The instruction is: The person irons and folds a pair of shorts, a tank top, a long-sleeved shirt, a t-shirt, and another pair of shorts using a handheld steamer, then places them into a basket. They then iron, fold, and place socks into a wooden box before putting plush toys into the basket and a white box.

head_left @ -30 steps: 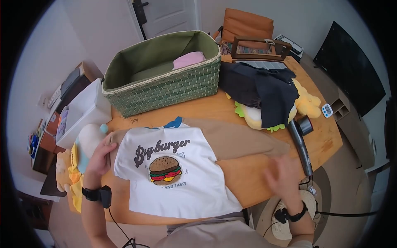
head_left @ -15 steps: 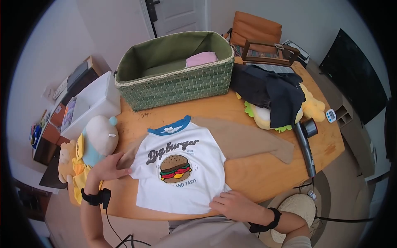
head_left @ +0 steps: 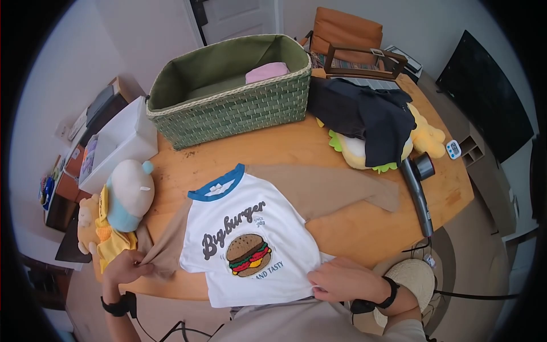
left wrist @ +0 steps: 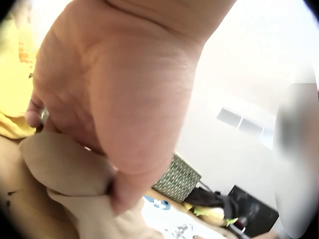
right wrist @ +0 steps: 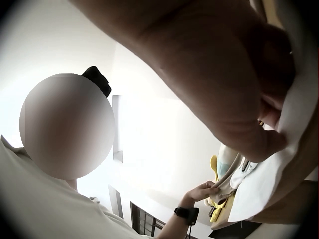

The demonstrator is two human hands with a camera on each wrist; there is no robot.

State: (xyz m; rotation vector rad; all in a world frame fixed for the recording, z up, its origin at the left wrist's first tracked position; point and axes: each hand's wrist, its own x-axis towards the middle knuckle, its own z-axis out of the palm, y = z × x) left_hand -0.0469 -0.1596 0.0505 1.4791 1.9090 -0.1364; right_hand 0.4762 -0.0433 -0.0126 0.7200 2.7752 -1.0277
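Note:
A child-size long-sleeved shirt (head_left: 249, 255) lies front up on the table, white with a burger print, a blue collar (head_left: 213, 191) and brown sleeves. My left hand (head_left: 126, 268) pinches one brown sleeve (head_left: 171, 239) toward its end, by the table's front left edge. In the left wrist view, the sleeve cloth (left wrist: 70, 164) bunches under the thumb and fingers. With my right hand (head_left: 345, 279) I grip the shirt's lower side near the hem. White cloth (right wrist: 266, 184) runs from that thumb in the right wrist view. The other sleeve (head_left: 347, 185) stretches out to the right.
A green woven basket (head_left: 233, 117) with a pink cloth (head_left: 266, 72) inside stands at the back. Plush toys (head_left: 130, 194) and a white bin (head_left: 128, 145) sit left. Dark clothing (head_left: 370, 114) covers another plush on the right, beside a black handheld appliance (head_left: 417, 196).
My right hand has come from beside the right sleeve to the shirt's lower side and grips it. My left hand has moved down toward me with the left sleeve. The collar now lies flat in sight.

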